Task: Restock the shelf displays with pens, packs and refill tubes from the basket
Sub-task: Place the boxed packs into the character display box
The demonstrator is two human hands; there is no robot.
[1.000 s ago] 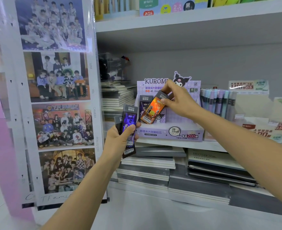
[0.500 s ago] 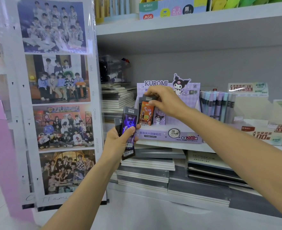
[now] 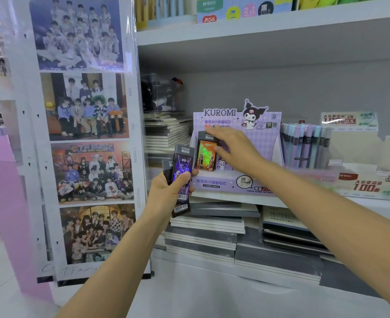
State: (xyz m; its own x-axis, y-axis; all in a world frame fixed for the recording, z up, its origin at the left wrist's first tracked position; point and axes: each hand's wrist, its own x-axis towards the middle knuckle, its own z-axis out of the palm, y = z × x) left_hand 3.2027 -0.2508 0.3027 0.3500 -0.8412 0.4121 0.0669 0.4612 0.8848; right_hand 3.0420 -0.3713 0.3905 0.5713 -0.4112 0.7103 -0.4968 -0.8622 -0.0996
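The left hand (image 3: pixel 166 191) grips a few packs (image 3: pixel 181 175), likely light, stiff and slick, best pinched by the edges, while the right hand (image 3: pixel 235 150), fingers loosely straight and holding nothing, hovers beside the orange pack (image 3: pixel 206 157) standing in the display (image 3: pixel 224 183).

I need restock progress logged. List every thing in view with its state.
Orange pack: upright in the Kuromi display box, touched on top by the right grip.
Purple packs: held upright, clear of the shelf.
Left grip: holds the purple packs.
Right grip: fingers fairly straight, blurred.
Pens: upright in the neighbouring display.
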